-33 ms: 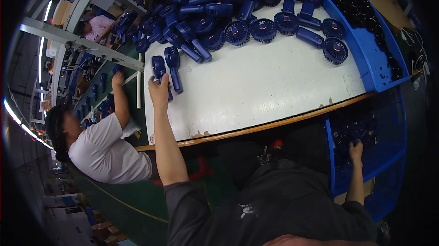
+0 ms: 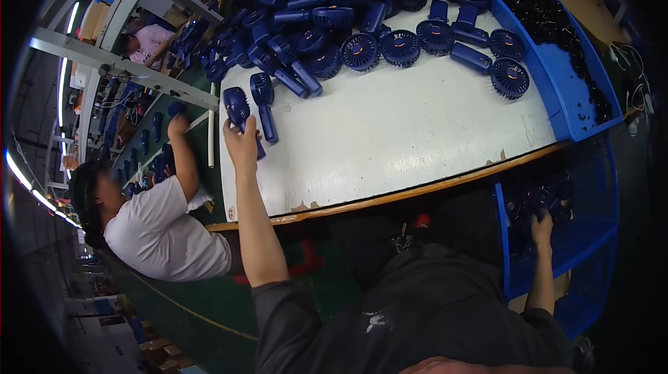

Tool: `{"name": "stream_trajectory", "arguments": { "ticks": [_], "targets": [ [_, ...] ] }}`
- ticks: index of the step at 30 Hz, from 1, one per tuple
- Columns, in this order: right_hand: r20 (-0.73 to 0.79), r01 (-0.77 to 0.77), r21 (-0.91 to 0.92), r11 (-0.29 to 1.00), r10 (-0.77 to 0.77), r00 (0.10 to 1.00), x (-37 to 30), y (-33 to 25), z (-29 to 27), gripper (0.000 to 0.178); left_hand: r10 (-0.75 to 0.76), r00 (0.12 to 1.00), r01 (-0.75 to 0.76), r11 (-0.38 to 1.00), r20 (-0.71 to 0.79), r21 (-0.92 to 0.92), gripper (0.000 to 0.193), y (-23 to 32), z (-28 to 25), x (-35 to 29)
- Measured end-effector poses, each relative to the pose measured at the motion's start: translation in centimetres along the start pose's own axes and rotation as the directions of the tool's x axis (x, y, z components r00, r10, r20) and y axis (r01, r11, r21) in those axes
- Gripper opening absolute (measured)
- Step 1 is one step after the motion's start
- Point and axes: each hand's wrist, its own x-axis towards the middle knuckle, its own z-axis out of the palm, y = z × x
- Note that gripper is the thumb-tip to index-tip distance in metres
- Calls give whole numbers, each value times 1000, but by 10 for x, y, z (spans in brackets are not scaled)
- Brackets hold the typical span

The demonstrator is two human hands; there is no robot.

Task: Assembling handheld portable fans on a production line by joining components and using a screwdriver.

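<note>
My left hand [image 2: 241,143] is closed round a dark blue handheld fan [image 2: 236,104] at the white table's left end. The fan's round head points away from me, and part of its handle is hidden by my fingers. Just right of it, a second handheld fan [image 2: 270,123] lies on the tabletop. Down at the right, my right hand [image 2: 541,228] reaches into a blue crate [image 2: 582,243] below table height. Its fingers are closed on a dark blue fan [image 2: 541,199] among several others, though shadow blurs the detail.
A large heap of blue handheld fans [image 2: 334,16] covers the far side of the white table [image 2: 376,141]. At its right end stands a blue bin [image 2: 572,99] with small black parts. Left of the table, a person in a white shirt [image 2: 167,231] works beside a metal frame [image 2: 132,71].
The fan in my left hand has shifted slightly left and toward me, and its head has turned a little. My right hand stays in the crate, almost unmoved.
</note>
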Motion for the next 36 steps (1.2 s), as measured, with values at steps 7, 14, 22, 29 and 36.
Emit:
{"name": "stream_trajectory", "arguments": {
  "ticks": [7, 14, 22, 29, 36],
  "targets": [
    [255, 194, 764, 615, -565, 784, -93, -278, -38, 51, -2, 993, 66, 840, 119, -538, 61, 82, 88, -200],
    [269, 267, 825, 497, -763, 588, -130, -371, -12, 56, 8, 938, 267, 623, 347, -736, 71, 83, 134, -274],
    [241, 922, 316, 223, -959, 149, -96, -392, -57, 43, 272, 415, 883, 110, 868, -457, 91, 103, 147, -263],
    [303, 743, 42, 668, -717, 628, 82, -403, -199, 27, 269, 479, 799, 262, 836, -542, 45, 97, 127, -270],
    [-65, 666, -199, 719, -687, 723, 275, -311, -181, 27, 316, 580, 725, 220, 751, -653, 24, 84, 120, -262]
  ]
}}
